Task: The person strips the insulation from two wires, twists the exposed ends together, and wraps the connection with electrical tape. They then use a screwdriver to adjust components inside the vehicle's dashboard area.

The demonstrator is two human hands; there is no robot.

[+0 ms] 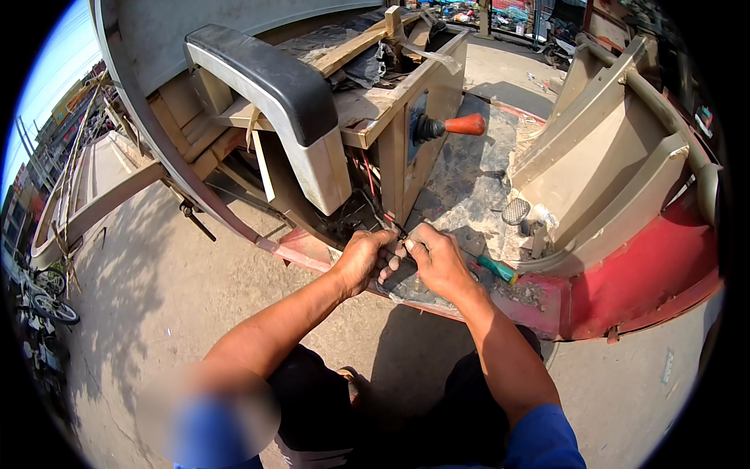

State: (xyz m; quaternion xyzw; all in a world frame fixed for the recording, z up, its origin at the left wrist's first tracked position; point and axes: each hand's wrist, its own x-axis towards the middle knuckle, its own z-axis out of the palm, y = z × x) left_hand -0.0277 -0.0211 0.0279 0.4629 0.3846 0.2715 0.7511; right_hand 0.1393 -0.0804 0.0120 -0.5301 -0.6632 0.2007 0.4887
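My left hand [366, 260] and my right hand [434, 262] meet at the vehicle's low sill, below a tan box. Between them runs a thin black wire [401, 232], pinched in the fingertips of both hands. The wire's exact ends are too small to make out. Just above, a red wire [369, 173] comes down from the dark opening beside the box, among darker wires. A screwdriver with a green handle [498, 269] lies on the floor sheet to the right of my right hand.
A black-topped armrest-like piece [273, 70] overhangs my left hand. From the tan box [441, 102] sticks out a lever with an orange-red knob [466, 124]. A pedal [516, 211] stands farther right, near the red body panel [648, 266]. Bicycles [53, 301] stand far left.
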